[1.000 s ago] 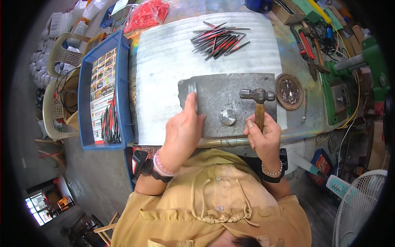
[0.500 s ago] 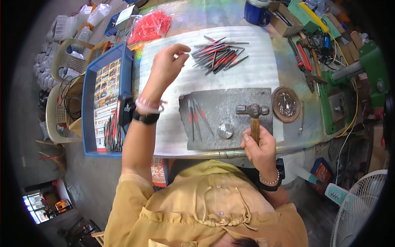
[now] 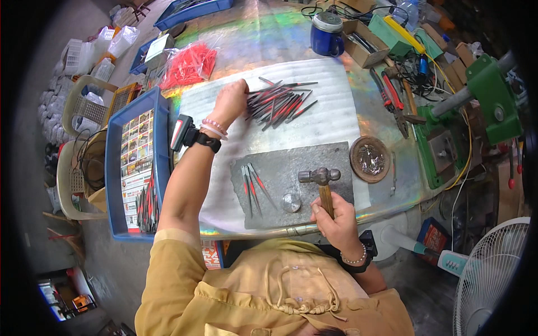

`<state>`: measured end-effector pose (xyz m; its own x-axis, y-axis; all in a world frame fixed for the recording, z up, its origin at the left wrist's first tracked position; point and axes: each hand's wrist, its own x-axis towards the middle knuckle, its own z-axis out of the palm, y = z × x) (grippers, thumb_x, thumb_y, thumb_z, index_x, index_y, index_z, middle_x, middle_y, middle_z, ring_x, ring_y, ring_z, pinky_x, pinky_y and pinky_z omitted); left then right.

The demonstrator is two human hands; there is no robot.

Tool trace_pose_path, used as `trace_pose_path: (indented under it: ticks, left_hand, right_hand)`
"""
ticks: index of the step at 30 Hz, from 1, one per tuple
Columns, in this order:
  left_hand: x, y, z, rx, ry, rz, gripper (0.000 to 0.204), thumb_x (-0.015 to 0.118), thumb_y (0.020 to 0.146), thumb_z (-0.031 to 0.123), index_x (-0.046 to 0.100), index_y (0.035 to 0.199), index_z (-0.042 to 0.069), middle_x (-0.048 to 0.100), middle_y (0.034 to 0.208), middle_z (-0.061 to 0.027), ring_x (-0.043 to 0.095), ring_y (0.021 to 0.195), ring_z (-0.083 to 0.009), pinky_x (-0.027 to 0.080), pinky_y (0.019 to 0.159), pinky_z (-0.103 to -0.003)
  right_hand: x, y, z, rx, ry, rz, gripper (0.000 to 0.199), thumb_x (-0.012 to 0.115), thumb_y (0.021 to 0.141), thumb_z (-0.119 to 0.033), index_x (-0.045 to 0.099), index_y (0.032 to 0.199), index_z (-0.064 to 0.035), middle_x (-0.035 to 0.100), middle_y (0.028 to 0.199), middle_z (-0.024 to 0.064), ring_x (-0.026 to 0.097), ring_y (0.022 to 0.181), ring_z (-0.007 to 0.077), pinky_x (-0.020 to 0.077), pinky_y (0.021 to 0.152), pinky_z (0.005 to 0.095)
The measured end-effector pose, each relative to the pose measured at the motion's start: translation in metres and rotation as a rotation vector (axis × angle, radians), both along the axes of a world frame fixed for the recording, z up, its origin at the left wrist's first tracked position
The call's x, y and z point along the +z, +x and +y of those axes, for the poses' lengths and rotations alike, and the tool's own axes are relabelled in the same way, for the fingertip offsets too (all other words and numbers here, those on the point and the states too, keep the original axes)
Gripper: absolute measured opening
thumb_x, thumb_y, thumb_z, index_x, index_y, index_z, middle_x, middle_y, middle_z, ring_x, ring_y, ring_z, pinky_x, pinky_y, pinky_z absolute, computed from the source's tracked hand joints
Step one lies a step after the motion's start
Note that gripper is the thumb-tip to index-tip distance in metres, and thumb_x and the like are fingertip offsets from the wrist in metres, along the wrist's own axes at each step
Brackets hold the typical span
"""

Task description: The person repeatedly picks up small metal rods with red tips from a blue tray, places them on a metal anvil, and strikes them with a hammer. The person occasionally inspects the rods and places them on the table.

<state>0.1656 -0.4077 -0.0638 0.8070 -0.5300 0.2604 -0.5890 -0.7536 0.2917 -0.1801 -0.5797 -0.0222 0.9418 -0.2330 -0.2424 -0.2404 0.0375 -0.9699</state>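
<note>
My right hand [image 3: 337, 219] is wrapped round the wooden handle of a ball-peen hammer [image 3: 319, 176], whose steel head is over a dark stone slab [image 3: 291, 162]. On the slab lie three slim pointed black-and-red tools [image 3: 250, 187] with silvery ends, and a round metal block [image 3: 291, 203]. My left hand [image 3: 231, 102] is at the left edge of a pile of similar slim tools [image 3: 283, 103] on white foam sheeting [image 3: 330, 84]. Its fingers are curled together, and the fingertips are partly hidden, so what they pinch cannot be made out.
A blue tray [image 3: 112, 168] with more slim tools stands at the left. Right of the slab are a round dish [image 3: 384, 159] of small metal bits, pliers [image 3: 399, 112] and a green press [image 3: 482, 95]. A bag of red sleeves [image 3: 190, 64] and a blue mug [image 3: 327, 39] sit farther back.
My left hand has moved to the pile's left edge and its fingers have curled in. The view has shifted, and my right hand still grips the hammer over the slab.
</note>
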Motion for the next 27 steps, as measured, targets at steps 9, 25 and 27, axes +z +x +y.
trace_pose_path:
  ticks: [9,25,27]
  left_hand:
    - [0.112,-0.089,0.047,0.051,-0.424,-0.062,0.011,0.069,0.083,0.006,0.069,0.093,0.001,0.069,0.078,-0.0172,0.071,0.072,-0.0255,0.053,0.066,-0.031]
    - [0.137,-0.289,0.069,-0.242,-0.329,0.219,0.025,0.066,0.069,-0.010,0.060,0.090,0.001,0.053,0.076,-0.0122,0.055,0.070,-0.0307,0.045,0.060,-0.039]
    - [0.128,-0.288,0.066,-0.250,-0.296,0.190,0.025,0.066,0.069,-0.012,0.060,0.090,0.001,0.055,0.078,-0.0118,0.056,0.069,-0.0287,0.045,0.060,-0.037]
  right_hand:
    - [-0.006,0.002,0.000,0.066,0.046,-0.085,0.007,0.055,0.095,-0.006,0.055,0.101,-0.0013,0.059,0.071,0.0024,0.042,0.046,0.0020,0.0319,0.041,0.0191]
    - [0.007,-0.017,-0.053,-0.291,-0.054,-0.101,0.012,0.054,0.097,-0.008,0.053,0.107,-0.0036,0.062,0.084,0.0050,0.045,0.051,0.0026,0.0351,0.044,0.0188]
    - [0.007,-0.021,-0.060,-0.310,-0.088,-0.104,0.010,0.055,0.096,-0.007,0.055,0.106,-0.0037,0.062,0.084,0.0043,0.044,0.050,0.0018,0.0335,0.043,0.0183]
